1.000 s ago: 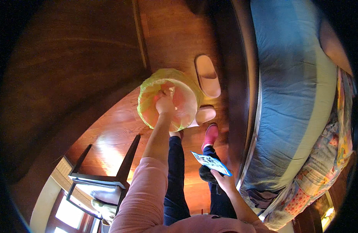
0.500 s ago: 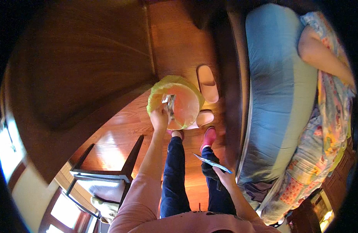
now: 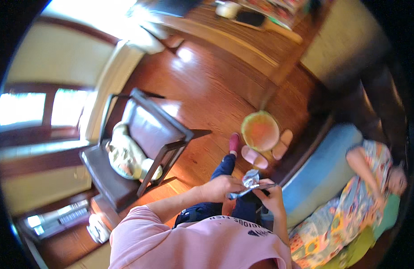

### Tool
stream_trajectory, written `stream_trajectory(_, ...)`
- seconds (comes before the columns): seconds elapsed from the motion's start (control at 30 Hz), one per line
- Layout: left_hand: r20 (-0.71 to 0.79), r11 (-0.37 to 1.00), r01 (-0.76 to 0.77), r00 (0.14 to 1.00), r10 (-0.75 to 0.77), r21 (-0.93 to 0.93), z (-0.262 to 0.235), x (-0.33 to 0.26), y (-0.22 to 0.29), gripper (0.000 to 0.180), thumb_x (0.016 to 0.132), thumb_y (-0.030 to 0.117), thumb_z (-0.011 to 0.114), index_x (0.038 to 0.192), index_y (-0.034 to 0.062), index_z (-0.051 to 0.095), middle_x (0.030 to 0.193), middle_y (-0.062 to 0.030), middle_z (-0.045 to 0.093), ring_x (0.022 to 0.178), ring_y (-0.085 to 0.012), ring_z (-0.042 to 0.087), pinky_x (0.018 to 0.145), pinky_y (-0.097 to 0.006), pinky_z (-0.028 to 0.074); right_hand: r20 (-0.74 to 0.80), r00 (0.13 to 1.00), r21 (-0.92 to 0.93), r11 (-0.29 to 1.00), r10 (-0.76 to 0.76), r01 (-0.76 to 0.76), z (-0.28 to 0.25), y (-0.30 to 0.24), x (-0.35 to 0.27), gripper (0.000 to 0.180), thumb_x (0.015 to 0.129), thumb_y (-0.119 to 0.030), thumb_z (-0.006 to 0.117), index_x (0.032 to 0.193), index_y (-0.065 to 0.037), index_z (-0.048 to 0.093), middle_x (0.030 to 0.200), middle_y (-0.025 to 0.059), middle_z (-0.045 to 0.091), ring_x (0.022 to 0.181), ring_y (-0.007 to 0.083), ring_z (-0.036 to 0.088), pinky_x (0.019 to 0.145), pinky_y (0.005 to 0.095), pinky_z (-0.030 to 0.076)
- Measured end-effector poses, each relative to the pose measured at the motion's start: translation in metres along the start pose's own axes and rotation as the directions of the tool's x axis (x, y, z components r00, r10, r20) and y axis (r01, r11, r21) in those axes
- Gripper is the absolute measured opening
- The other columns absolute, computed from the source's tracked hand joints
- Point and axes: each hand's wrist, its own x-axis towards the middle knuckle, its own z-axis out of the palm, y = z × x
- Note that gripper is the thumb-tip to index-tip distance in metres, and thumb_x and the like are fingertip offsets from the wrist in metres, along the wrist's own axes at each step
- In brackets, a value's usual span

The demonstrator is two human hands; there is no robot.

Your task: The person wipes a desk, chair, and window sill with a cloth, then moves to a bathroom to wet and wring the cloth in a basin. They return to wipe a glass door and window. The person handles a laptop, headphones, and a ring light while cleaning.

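In front of my body, both hands meet at a flat blue and silver packet [image 3: 241, 193]. My right hand [image 3: 272, 198] grips its right end, thumb underneath. With fingers pinched, my left hand [image 3: 222, 187] holds the packet's left end. Crumpled silvery foil [image 3: 251, 178] sticks up between the hands; blur hides whether it is part of the packet. Beyond them on the floor stands a round wastebasket [image 3: 244, 127] with a yellow-green liner, apart from both hands.
Pink slippers [image 3: 254, 157] lie beside the wastebasket. A dark chair [image 3: 160, 126] with a cushion-like soft thing [image 3: 122, 154] stands to the left. On the right, a person in a floral outfit [image 3: 337, 210] lies on a bed with a blue mattress [image 3: 321, 168]. A wooden desk [image 3: 243, 40] is at the far side.
My left hand has come back from over the wastebasket to the packet in my right hand. The view has swung left, bringing the chair and desk into sight.
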Motion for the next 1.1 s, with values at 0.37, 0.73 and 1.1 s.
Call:
stream_trajectory(0.37, -0.723, 0.918, -0.037, 0.629, -0.286, -0.395, 0.068, -0.202, 0.102, 0.055, 0.078, 0.01, 0.068, 0.128, 0.0007, 0.048, 0.13, -0.0165, 0.051, 0.12, -0.026, 0.05, 0.098, -0.034, 0.039, 0.298, 0.919, -0.066, 0.955, -0.258, 0.29, 0.125, -0.121, -0.013, 0.014, 0.076, -0.011, 0.071, 0.085, 0.0, 0.07, 0.082, 0.0118, 0.069, 0.079, 0.0252, 0.065, 0.074, 0.0343, 0.049)
stream_trajectory(0.73, -0.778, 0.938, -0.124, -0.531, -0.338, -0.323, 0.203, -0.474, 0.08, 0.026, 0.081, 0.005, 0.066, 0.106, -0.0022, 0.064, 0.098, -0.0097, 0.068, 0.089, -0.0145, 0.063, 0.08, -0.027, 0.05, 0.923, 0.341, 0.053, 0.937, -0.178, 0.345, 0.444, -0.237, -0.064, 0.025, 0.079, -0.003, 0.066, 0.103, 0.001, 0.066, 0.095, 0.0076, 0.068, 0.084, 0.0126, 0.063, 0.075, 0.0251, 0.049)
stream_trajectory(1.1, 0.645, 0.949, -0.303, -0.709, -0.285, 0.087, 0.432, -0.737, 0.079, 0.028, 0.073, -0.005, 0.07, 0.1, -0.0018, 0.064, 0.094, -0.011, 0.068, 0.076, -0.019, 0.067, 0.068, -0.031, 0.054, 0.861, 0.456, -0.151, 0.969, 0.226, -0.194, 0.741, -0.245, -0.08, 0.017, 0.089, -0.011, 0.059, 0.096, 0.002, 0.066, 0.087, 0.0072, 0.067, 0.075, 0.0151, 0.063, 0.069, 0.0273, 0.052)
